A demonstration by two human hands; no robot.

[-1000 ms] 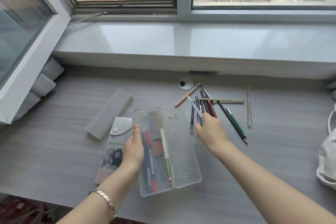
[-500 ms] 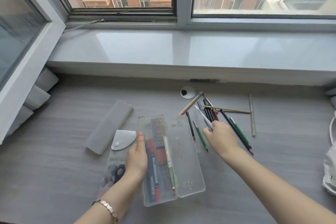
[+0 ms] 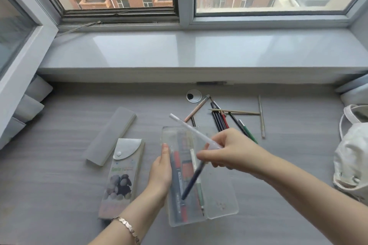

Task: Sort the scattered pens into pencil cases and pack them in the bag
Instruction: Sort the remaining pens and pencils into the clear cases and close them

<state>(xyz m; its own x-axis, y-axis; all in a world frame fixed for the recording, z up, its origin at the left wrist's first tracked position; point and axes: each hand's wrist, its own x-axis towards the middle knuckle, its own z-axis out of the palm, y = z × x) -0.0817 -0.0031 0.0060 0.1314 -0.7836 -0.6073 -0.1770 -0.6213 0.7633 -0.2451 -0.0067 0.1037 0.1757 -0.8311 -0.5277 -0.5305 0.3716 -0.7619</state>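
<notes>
A clear plastic pencil case (image 3: 221,203) lies open on the grey desk (image 3: 59,175), with several pens in its left half. My left hand (image 3: 160,173) grips the case's left edge. Held above the case, my right hand (image 3: 231,149) is shut on a white pen (image 3: 191,129) and a dark blue pen (image 3: 192,181), the blue one pointing down into the case. A pile of scattered pens and pencils (image 3: 223,119) lies behind the case. A white bag (image 3: 352,157) sits at the right edge.
A frosted closed case (image 3: 111,135) and a flap case with a printed picture (image 3: 122,175) lie left of the open one. A round cable grommet (image 3: 193,96) sits near the back. A single grey pen (image 3: 261,119) lies apart. The window sill (image 3: 199,51) rises behind.
My right hand lifted two pens from the pile and carried them left, over the open case. The left hand stayed on the case's edge.
</notes>
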